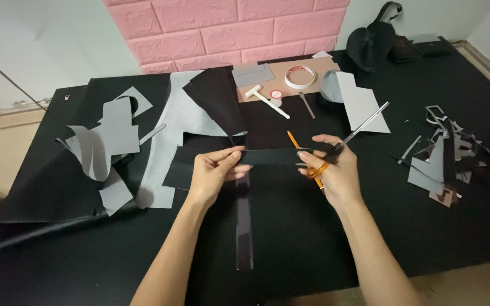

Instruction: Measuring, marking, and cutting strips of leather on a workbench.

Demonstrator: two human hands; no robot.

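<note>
We held a black strip (273, 156) taut above the table (313, 249): left hand (214, 173) pinched on one end, right hand (336, 170) closed on the other and on the scissors (350, 139). Even tension, in our judgement, would keep it flat for cutting

1. The light is soft, even and moderately bright, seemingly from overhead; no lamp or window shows.
2. Shadows are faint: only thin, soft ones lie under the forearms and the left hand (214, 170).
3. Mild glare shows on the scissors' blades (364, 126), and a dull sheen on the long black strip (244, 226) lying on the table (313, 249).
4. The black surfaces swallow detail, so dark pieces merge.
5. Focus is sharp centrally; the scraps (455, 164) at the right edge look slightly soft, with wide-angle stretching near the corners.
</note>
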